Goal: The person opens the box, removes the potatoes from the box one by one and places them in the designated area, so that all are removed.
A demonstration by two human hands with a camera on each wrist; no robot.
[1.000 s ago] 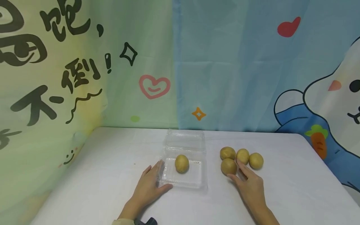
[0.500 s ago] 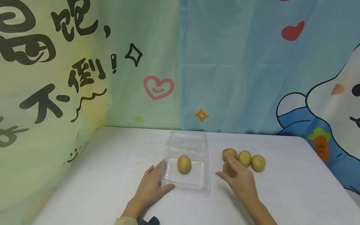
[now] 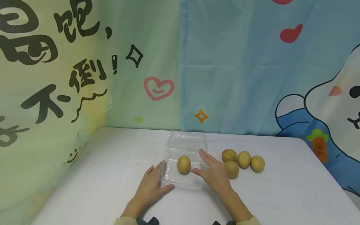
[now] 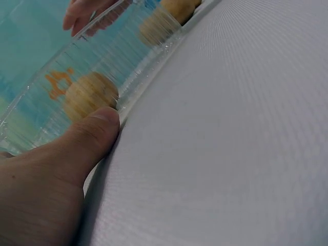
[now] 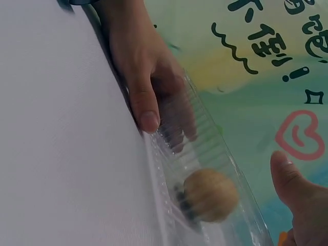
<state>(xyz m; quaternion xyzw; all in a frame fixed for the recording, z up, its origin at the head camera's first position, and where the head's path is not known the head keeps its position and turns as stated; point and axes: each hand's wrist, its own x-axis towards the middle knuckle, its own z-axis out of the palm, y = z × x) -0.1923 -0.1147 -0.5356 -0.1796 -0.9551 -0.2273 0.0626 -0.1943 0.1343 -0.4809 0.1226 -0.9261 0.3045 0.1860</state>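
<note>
In the head view a clear plastic clamshell box [image 3: 172, 179] lies on the white table with its lid [image 3: 187, 139] folded back, away from me. Inside its base sits one round yellow-brown potato [image 3: 184, 164]. My left hand [image 3: 150, 188] holds the box's near-left corner, fingers along the left wall and thumb [image 4: 97, 125] against the front wall. Over the box's right part, my right hand [image 3: 214, 175] holds nothing, thumb and fingers spread apart. Its thumb [image 5: 287, 179] points toward the potato. The right wrist view shows that potato [image 5: 211, 196] through the clear wall.
Right of the box, several loose potatoes [image 3: 244, 160] sit close together on the white table [image 3: 281, 193]. One of them [image 3: 232, 170] is right beside my right hand. A printed cloth backdrop [image 3: 225, 78] stands behind the table's far edge.
My right hand has moved left from the loose potatoes to over the box, without a potato. The loose potatoes stay grouped. My left hand keeps its place at the box.
</note>
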